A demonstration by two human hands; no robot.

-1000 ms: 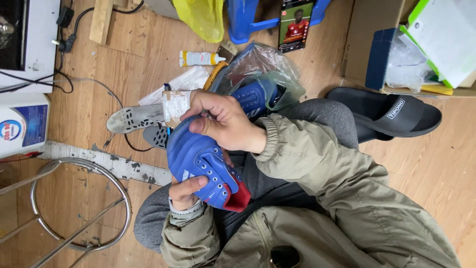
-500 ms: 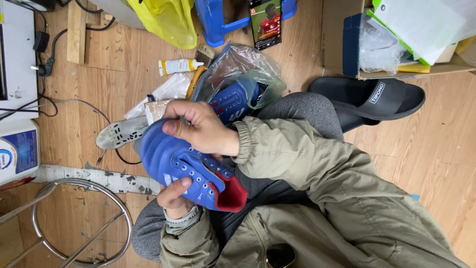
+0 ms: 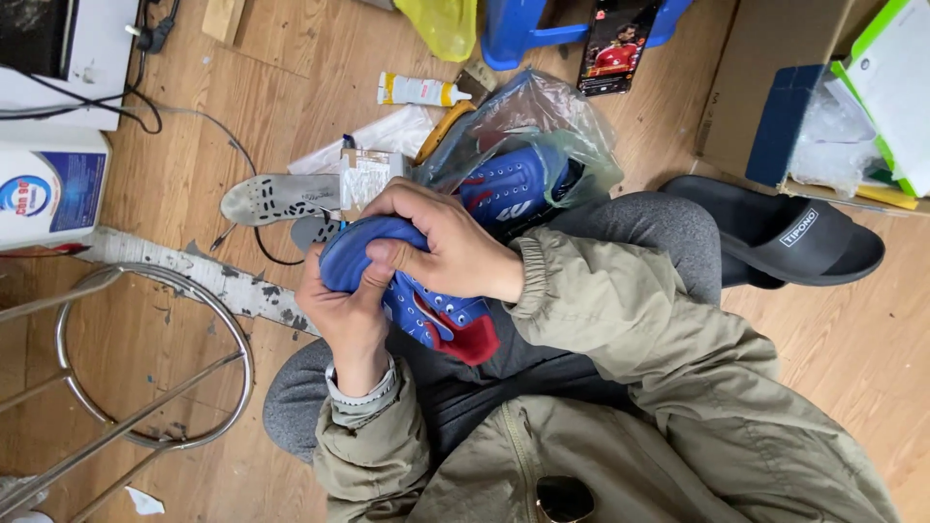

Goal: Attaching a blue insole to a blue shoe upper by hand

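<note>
Blue and worn, a shoe (image 3: 417, 291) sits in the lap of a person seated on the wooden floor (image 3: 194, 155), gripped by both hands just above the grey trousers. The left hand (image 3: 351, 315) comes up from below in an olive sleeve with a watch at the wrist, its fingers curled round the rounded end of the shoe. The right hand (image 3: 441, 242) reaches across from the other side and closes over the top, the thumb pressing into the blue upper right beside the left hand; the two hands touch there, both clamped tight on the shoe. The red lining shows at the shoe's open end, pointing toward the person's jacket, and a row of white-rimmed eyelets runs along the part below the right hand.

Just beyond the hands, a second blue shoe (image 3: 513, 189) lies half inside a clear plastic bag (image 3: 542, 111) against the knee. To its left a grey perforated insole (image 3: 276, 199) lies flat on the floor, with a small white packet just beside it. Farther off is a white tube with a yellow band (image 3: 418, 90), and past that a phone (image 3: 615, 44) with a lit screen leans against a blue plastic stool. A black slide sandal (image 3: 785, 237) rests on the floor to the right of the knee, near a cardboard box (image 3: 765, 77) holding white packaging. On the left a round metal frame (image 3: 145, 368) stands beside a strip of scuffed grey trim, and a white container with a blue label (image 3: 48, 184) stands near the edge.
</note>
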